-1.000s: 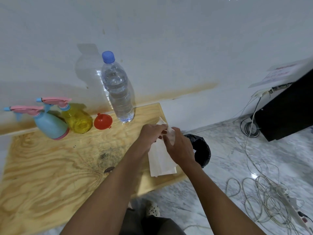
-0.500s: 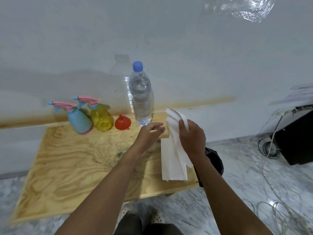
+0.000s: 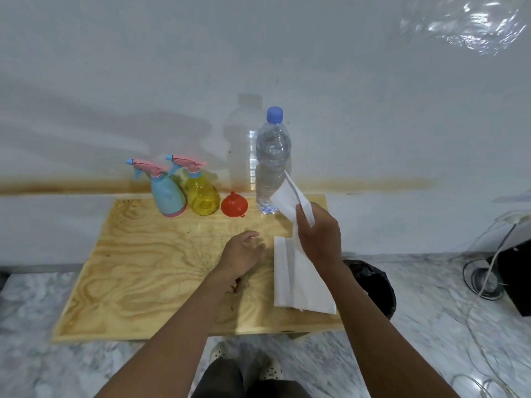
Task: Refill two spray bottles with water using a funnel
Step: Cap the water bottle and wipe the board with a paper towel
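A blue spray bottle (image 3: 167,195) and a yellow spray bottle (image 3: 201,194), both with pink trigger heads on, stand side by side at the back of the wooden table (image 3: 138,271). A red funnel (image 3: 234,205) lies mouth down just right of them. A capped clear water bottle (image 3: 272,163) stands upright beside the funnel. My right hand (image 3: 319,235) holds a white paper sheet (image 3: 293,198) lifted above the table. My left hand (image 3: 241,254) hovers low over the table with fingers loosely apart, holding nothing.
A stack of white paper towels (image 3: 298,282) lies on the table's right side. A black bin (image 3: 373,282) stands on the marble floor just right of the table. Cables (image 3: 488,282) and a black box (image 3: 514,271) are at far right. A wall is right behind the table.
My right hand has raised one sheet off the paper stack. My left hand let go of the paper and dropped toward the table. The camera view shifted back and up.
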The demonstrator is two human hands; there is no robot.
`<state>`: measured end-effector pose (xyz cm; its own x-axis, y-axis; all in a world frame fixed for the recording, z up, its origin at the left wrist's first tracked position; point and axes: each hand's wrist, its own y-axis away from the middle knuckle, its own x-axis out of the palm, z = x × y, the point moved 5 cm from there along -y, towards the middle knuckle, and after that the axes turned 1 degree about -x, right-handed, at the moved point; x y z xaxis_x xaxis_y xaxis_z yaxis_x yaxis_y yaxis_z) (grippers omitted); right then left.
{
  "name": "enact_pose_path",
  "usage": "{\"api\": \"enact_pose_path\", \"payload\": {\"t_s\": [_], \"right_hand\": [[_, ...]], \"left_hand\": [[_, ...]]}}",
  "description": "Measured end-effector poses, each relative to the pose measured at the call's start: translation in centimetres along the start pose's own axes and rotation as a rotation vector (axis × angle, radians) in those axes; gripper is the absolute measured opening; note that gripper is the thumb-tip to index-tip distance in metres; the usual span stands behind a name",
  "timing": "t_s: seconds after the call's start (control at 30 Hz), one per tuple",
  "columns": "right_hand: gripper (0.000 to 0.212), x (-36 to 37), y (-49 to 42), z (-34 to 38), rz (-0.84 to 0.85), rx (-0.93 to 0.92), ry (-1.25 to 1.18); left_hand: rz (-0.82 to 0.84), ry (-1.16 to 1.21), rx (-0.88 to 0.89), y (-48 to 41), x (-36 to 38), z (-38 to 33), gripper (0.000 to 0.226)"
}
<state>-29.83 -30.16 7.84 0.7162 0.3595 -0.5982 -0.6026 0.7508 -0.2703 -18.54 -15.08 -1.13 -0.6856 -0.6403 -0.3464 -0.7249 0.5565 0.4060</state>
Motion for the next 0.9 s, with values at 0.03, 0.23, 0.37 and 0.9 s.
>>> {"api": "enact_pose_path", "payload": {"t_s": [0.03, 0.23, 0.37, 0.9], "right_hand": [[0.032, 1.0, 0.3, -0.2, 0.043, 0.017, -0.005], [0.031, 6.5, 1.5, -0.8, 0.145, 0.138, -0.070], [0.020, 9.3, 1.8, -1.3, 0.143, 0.146, -0.043], [0.045, 19.1, 4.5, -4.5, 0.446, -0.095, 0.467]], "left_hand": [[-0.019, -0.018, -0.024, 0.1, -0.8, 1.3, 0.042], [-0.176, -0.383, -0.212, 1.2, -6.5, 8.6, 0.083], [-0.285, -0.651, -0.282, 2.1, -10.1, 10.7, 0.090], [-0.177, -0.850, -0.282, 1.0, -15.7, 15.7, 0.087]]}}
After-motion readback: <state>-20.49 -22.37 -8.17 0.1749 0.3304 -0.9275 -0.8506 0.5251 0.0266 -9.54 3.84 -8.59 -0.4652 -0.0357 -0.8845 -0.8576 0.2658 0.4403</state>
